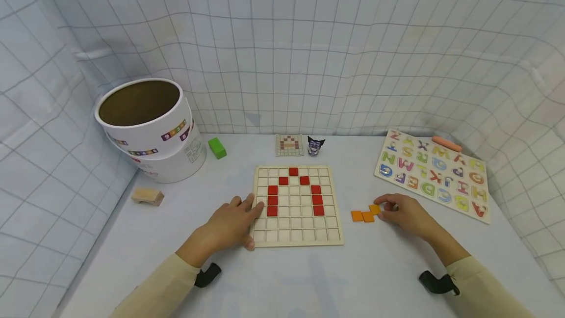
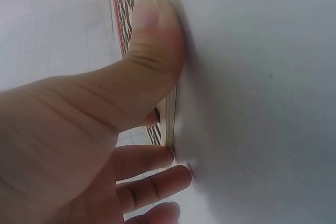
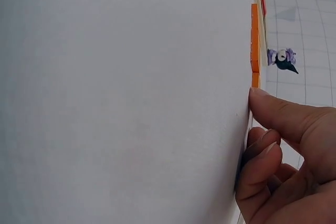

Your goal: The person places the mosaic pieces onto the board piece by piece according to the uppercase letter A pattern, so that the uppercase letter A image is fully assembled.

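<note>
A pale wooden grid board [image 1: 295, 235] lies in the middle of the table, with several red square tiles [image 1: 272, 200] set in its cells in an arch shape. My left hand [image 1: 231, 222] rests at the board's left edge, fingers spread along the side and thumb at the near left corner. To the right of the board, orange square tiles [image 1: 356, 216] lie close together on the table. My right hand [image 1: 406, 214] pinches the rightmost orange tile [image 1: 374, 209] between thumb and index finger. In the right wrist view, the thumb [image 3: 268, 106] presses at the edge of an orange tile [image 3: 255, 40].
Behind the board lie a small pattern card [image 1: 289, 145] and a purple-and-black figurine [image 1: 315, 146]. A white bucket [image 1: 176, 161], a green block [image 1: 217, 148] and a wooden block [image 1: 147, 196] stand left. An alphabet puzzle board [image 1: 379, 170] and an orange stick [image 1: 447, 143] lie right.
</note>
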A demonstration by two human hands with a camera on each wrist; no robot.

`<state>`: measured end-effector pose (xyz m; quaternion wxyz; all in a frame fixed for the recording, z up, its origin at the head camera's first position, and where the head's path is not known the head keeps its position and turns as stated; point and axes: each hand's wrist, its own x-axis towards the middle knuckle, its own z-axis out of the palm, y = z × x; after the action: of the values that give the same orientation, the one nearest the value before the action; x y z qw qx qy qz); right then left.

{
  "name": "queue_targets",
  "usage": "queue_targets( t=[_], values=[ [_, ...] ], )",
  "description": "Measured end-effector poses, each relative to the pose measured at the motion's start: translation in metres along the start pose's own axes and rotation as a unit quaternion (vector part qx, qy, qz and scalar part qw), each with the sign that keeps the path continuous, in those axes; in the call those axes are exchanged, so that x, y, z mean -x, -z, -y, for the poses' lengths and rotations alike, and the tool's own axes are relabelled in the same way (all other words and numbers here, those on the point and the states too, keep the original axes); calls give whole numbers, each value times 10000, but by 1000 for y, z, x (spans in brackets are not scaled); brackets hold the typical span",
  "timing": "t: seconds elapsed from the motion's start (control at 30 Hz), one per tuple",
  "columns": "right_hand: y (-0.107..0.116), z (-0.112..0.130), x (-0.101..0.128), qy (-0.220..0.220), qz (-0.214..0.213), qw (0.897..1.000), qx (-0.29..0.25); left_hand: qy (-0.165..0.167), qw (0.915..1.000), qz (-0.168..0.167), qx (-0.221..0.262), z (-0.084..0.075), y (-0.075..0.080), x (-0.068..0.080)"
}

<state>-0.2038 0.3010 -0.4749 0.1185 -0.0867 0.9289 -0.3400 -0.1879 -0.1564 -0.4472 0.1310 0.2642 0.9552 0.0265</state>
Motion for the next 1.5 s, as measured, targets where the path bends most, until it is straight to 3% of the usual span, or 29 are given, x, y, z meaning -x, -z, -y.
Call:
queue_targets(
  t=[0.2, 0.37, 0.5, 0.63, 0.83, 0.93, 1.1, 1.27, 1.4, 1.5],
  values=[
    [1, -2, -3, 142, -198, 9994, 226, -18, 10000, 15, 17, 1, 0, -2],
    [3, 8, -15, 214, -451, 9987, 36, -3, 10000, 52, 77, 0, 2, -2],
    [-6, 36, -36, 52, -199, 9983, -544, 21, 9999, 56, 96, 0, 2, -1],
    [-29, 69, -56, -5, 168, 9932, -1153, 4, 9999, 44, 125, 0, 0, -1],
    [-65, 115, -76, 81, 556, 9866, -1534, -2, 9999, 50, 159, 0, -1, -1],
    [-81, 135, -83, 309, 700, 9870, -1415, 56, 9999, 62, 151, 0, -1, -2],
    [-101, 164, -91, 795, 830, 9909, -702, 43, 9999, 50, 157, 1, 0, -3],
    [-110, 175, -94, 823, 687, 9942, -28, -55, 9998, 12, 187, 2, 1, -2],
    [-110, 174, -94, 799, 696, 9944, 28, -45, 9998, -12, 181, 2, 1, -2],
    [-101, 168, -89, 765, 734, 9939, -306, -22, 9999, -2, 171, 2, 1, -2]
  ],
)
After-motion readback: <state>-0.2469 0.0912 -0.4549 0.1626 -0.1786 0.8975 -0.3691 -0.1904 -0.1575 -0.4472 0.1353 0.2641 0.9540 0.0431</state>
